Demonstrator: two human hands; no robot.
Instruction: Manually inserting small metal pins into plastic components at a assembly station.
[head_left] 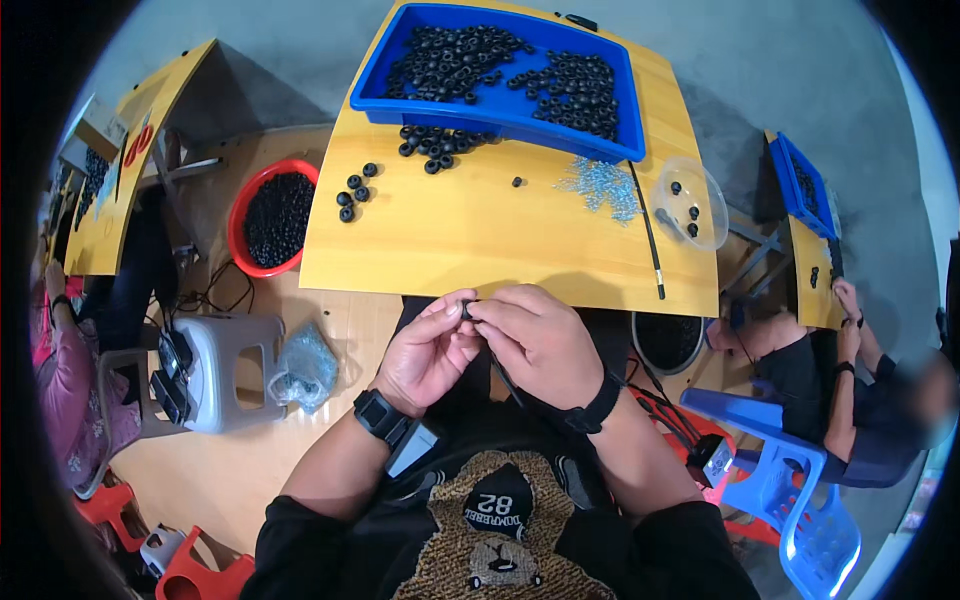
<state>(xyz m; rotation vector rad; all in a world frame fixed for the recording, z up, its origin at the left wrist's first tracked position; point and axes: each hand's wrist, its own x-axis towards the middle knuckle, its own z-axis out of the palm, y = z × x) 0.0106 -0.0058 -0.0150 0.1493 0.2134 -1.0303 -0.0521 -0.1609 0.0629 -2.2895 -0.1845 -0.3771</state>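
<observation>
Over my lap, just off the table's near edge, my left hand [425, 362] and my right hand [548, 348] meet, fingertips pinched around a small black ring-shaped part [467, 310]. Fingers cover most of it. A thin dark strip or cord [503, 378] hangs beneath the right hand; whether it is held cannot be made out. On the yellow table [450, 240] stands a blue tray [490, 122] with many black round parts. More parts [437, 148] lie before it, several [355, 190] at left, and a single small one [517, 182] mid-table.
Shiny bluish small pieces [602, 188], a thin black rod [648, 230] and a clear tub [712, 205] with black parts occupy the table's right. A red basin [238, 225], grey stool [225, 375] and plastic bag [305, 368] stand left; a blue chair [770, 445] right. People sit both sides.
</observation>
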